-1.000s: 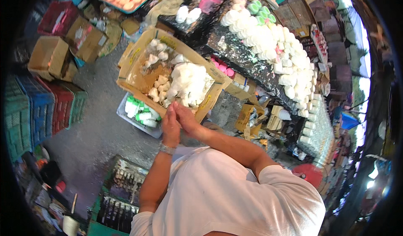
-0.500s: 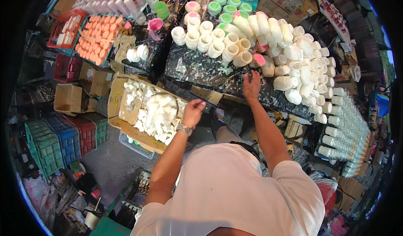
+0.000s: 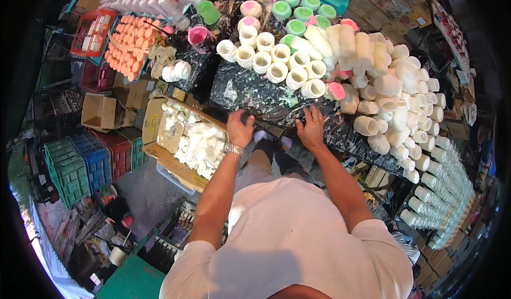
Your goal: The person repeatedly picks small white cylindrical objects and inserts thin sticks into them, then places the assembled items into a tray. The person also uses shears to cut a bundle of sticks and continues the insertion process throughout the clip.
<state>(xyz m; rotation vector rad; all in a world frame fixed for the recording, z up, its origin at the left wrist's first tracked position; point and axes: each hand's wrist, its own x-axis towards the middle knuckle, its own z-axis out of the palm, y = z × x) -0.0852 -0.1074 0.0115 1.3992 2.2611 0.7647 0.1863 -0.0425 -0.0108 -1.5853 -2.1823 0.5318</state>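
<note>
At the near edge of the table [image 3: 250, 94], which is covered in stained black sheeting, my right hand [image 3: 311, 128] rests with its fingers spread and nothing in them. My left hand [image 3: 240, 129] is by the same edge, thumb apart from the fingers, and nothing shows in it. Beside it stands a cardboard box [image 3: 154, 118] of white, lumpy, wax-like pieces [image 3: 202, 147]. White hollow cups [image 3: 278, 70] stand in rows just beyond my hands. A white cup with a pink end [image 3: 336, 90] lies beyond my right hand.
Many white cylinders [image 3: 367, 48] are heaped at the right, with green-filled cups [image 3: 304, 13] behind. A pink cup [image 3: 199, 37] and orange cylinders [image 3: 130, 46] are farther left. Plastic crates [image 3: 66, 171] stand on the floor at the left.
My left hand has moved up from beside the box to the table edge. My right hand has shifted slightly left and down along the edge. The view has shifted slightly.
</note>
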